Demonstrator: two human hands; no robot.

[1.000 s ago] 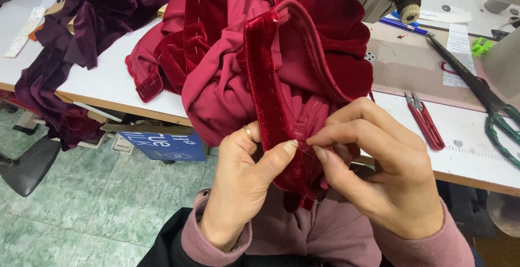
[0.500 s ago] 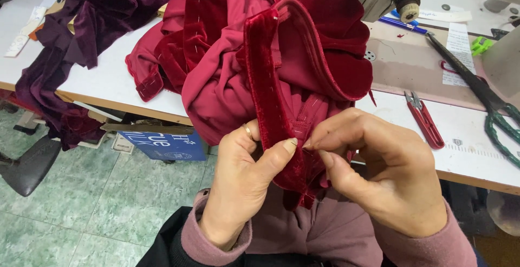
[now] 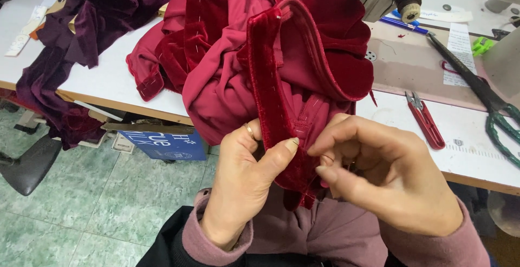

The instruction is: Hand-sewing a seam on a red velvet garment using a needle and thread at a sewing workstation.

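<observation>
- Head view: the left hand [image 3: 244, 183] pinches the lower end of a red velvet strap [image 3: 273, 110] between thumb and fingers, closed on it just above the lap.
- The right hand [image 3: 379, 177] is curled shut beside it, fingertips nipped on the same strap's edge; whether they hold a needle I cannot tell.
- The strap belongs to a crimson velvet garment [image 3: 260, 50], heaped on the white worktable [image 3: 97, 83] and hanging over its edge towards the hands.
- It looks soft, limp and light, its pile likely to slide; the stitched strap edge seems the firmest hold.
- No containers show; red thread snips [image 3: 425, 119] and large shears [image 3: 482, 93] lie bare on the table.
</observation>
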